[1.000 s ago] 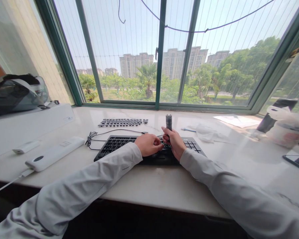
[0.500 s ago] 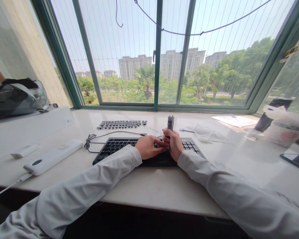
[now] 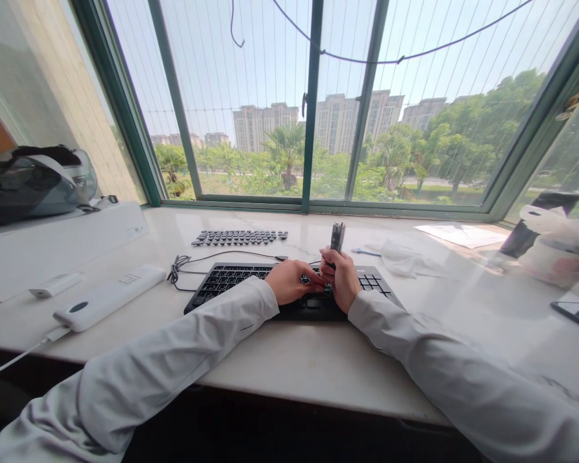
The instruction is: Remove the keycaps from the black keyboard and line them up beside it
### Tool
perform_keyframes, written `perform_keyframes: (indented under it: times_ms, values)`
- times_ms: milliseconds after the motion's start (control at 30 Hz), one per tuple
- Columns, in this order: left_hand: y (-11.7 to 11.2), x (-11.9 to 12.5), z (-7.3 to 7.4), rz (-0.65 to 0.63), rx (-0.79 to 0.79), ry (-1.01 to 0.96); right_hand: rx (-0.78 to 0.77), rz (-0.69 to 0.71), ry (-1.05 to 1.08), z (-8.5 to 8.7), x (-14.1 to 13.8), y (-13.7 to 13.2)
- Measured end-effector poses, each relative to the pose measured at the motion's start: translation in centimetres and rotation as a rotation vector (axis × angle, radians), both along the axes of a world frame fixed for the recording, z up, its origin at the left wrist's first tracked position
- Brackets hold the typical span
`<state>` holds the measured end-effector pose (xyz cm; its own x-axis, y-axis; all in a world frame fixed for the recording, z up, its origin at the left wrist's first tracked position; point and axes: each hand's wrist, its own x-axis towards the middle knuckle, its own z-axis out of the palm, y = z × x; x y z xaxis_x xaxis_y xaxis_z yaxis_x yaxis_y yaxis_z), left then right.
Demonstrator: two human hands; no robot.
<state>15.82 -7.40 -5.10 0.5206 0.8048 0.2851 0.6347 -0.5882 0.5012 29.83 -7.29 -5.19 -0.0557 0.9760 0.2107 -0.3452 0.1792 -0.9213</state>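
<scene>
A black keyboard [image 3: 231, 280] lies on the pale marble sill in front of me. My right hand [image 3: 341, 278] is closed around a dark, slim tool [image 3: 337, 235] held upright over the middle of the keys; its lower end is hidden by my fingers. My left hand [image 3: 292, 280] rests on the keys right beside it, fingers curled and pinched toward the tool's base; what they hold, if anything, is hidden. Behind the keyboard, several loose black keycaps [image 3: 238, 237] lie in rows on the sill.
The keyboard's coiled cable [image 3: 178, 265] runs off to the left. A white power bank [image 3: 107, 296] and a small white stick [image 3: 54, 285] lie at the left, before a white box [image 3: 53, 241] bearing a helmet [image 3: 33, 181]. Papers [image 3: 458, 234], a plastic bag [image 3: 557, 247] and a phone [image 3: 576, 315] sit at the right.
My right hand has tilted the tool slightly to the right and shifted it a little that way. The left hand stays on the keys beside it.
</scene>
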Motion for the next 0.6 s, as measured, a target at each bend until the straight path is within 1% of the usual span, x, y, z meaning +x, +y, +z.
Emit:
perform_keyframes:
  times_ms: [233,367,467,600]
  values:
    - [0.1,-0.03,0.0,0.017,-0.003,0.019,-0.095,0.004,-0.121,0.54,-0.09,0.6]
    - [0.09,0.01,-0.15,0.016,0.005,0.025,-0.136,0.018,-0.146,0.78,0.06,0.8]
    - [-0.08,0.15,-0.2,0.054,0.016,0.024,-0.151,0.02,-0.137,0.81,0.11,0.84]
    - [-0.54,0.5,0.05,0.139,0.027,0.061,-0.141,0.017,-0.105,0.61,-0.05,0.67]
